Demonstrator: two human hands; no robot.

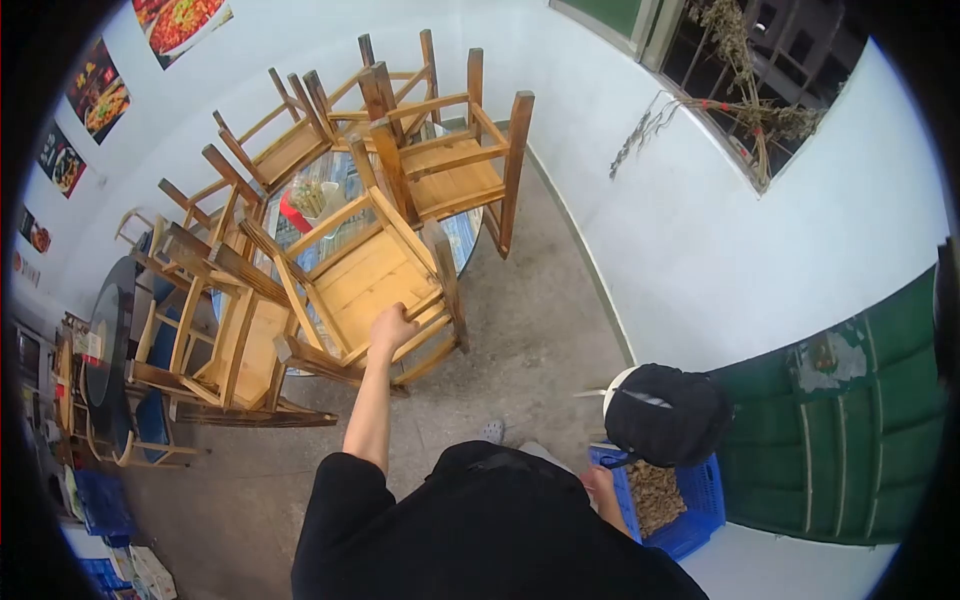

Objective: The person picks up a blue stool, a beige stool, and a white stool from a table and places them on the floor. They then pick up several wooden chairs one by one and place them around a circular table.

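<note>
Several wooden chairs rest upside down on a round table (466,240). My left hand (394,328) is closed around the edge rail of the nearest upturned chair (368,282), its arm stretched forward. Low at my right side is my right hand (600,482), partly hidden by my body, beside a blue crate (708,500) of brown pieces (655,497); what it holds, if anything, cannot be made out. A black cloth item (668,415) lies over a round white-rimmed object above the crate. Between the chairs, a red and white holder (305,203) stands on the table.
A dark round tabletop (108,340) and more chairs stand at the left. White walls enclose the corner, with a window (770,80) at upper right and a green panel (840,430) at right. Concrete floor (520,330) shows between the table and wall.
</note>
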